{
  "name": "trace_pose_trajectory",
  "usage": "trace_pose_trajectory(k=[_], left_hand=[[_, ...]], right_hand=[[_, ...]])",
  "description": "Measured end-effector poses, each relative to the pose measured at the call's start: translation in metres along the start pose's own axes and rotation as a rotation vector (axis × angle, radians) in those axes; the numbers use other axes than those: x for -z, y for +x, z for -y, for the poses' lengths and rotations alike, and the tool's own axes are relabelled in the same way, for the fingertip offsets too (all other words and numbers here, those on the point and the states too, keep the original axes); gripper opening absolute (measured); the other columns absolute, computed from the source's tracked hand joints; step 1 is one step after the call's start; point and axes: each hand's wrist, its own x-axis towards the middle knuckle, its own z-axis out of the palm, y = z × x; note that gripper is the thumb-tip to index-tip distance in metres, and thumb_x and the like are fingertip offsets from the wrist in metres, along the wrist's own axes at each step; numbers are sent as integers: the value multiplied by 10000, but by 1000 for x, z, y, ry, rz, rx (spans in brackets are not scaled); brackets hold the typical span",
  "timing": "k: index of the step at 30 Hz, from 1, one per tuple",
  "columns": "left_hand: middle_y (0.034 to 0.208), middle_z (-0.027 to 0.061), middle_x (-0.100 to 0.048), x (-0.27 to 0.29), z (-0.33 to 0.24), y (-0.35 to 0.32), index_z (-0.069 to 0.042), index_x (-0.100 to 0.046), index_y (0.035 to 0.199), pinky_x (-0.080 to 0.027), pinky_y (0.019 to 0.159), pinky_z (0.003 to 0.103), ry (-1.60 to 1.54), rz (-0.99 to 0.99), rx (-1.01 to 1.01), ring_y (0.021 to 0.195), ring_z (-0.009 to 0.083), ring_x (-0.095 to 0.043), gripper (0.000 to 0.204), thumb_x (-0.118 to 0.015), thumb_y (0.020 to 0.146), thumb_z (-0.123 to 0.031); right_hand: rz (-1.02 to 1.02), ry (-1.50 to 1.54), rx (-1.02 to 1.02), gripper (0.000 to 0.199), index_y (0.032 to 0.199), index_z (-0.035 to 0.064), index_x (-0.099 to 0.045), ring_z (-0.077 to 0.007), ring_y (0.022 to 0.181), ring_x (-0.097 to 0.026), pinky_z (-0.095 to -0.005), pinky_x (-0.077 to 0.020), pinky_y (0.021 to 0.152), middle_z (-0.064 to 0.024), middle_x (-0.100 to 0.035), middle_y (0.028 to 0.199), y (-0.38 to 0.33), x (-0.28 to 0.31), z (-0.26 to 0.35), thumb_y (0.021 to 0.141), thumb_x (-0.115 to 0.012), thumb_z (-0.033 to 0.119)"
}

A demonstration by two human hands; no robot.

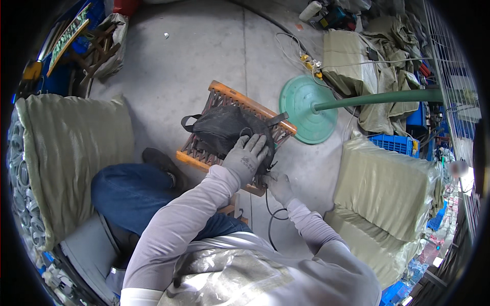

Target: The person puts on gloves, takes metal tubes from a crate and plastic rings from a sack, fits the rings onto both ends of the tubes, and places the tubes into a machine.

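Note:
A black mesh backpack [219, 130] lies on a small folding stool [193, 159] with orange-brown wooden rails and a slatted seat. My left hand [247, 158], in a grey glove, rests flat on the bag's near right part with its fingers stretched out. Close by, at the bag's lower right edge, my gloved right hand [279, 187] has its fingers pinched together. A thin black cable [269, 214] runs down from those fingertips and loops toward my body. The bag's edge partly hides what lies between the fingertips.
A round green base [306, 109] with a thick green pole stands just beyond the stool. Covered stacks rise at left [76, 158] and right [383, 188]. Cords and yellow connectors [312, 65] lie on the grey concrete floor [189, 41]. A blue crate [393, 144] sits at right.

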Motion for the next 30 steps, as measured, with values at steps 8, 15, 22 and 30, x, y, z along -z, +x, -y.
trace_pose_trajectory(k=[8, 15, 22, 30], left_hand=[[1634, 184, -453, 90, -22, -12, -48, -511, 1539, -324, 1241, 527, -266, 209, 27, 1535, 347, -409, 637, -647, 952, -256], [1390, 220, -630, 229, -15, -141, 33, -609, 1364, -468, 1112, 500, -527, -212, 378, 1296, 394, -604, 530, -739, 884, -153], [1353, 227, -670, 272, -66, -289, 39, -664, 1312, -520, 1047, 426, -460, -594, 985, 1228, 354, -666, 451, -690, 862, 9], [1385, 196, -668, 281, -121, -400, 69, -639, 1348, -433, 1155, 405, -281, -875, 1301, 1318, 310, -620, 407, -592, 944, 59]], right_hand=[[104, -878, 569, 281, 1237, 155, -769, -390, 1063, -720, -462, -567, 921, -99, -755, 1241, 58, 114, -65, 1012, -666, 287], [86, -302, 462, 736, 1517, 30, -549, -362, 1263, -653, -483, -546, 1027, -256, -594, 1466, 52, 51, 227, 932, -799, 399], [70, -666, 615, 898, 1609, 28, -430, -422, 1467, -488, -466, -401, 1215, -283, -503, 1567, 93, -4, 192, 926, -781, 494], [0, -575, 757, 743, 1512, 65, -578, -367, 1347, -620, -427, -476, 1148, -225, -653, 1428, 86, -16, 290, 923, -787, 467]])
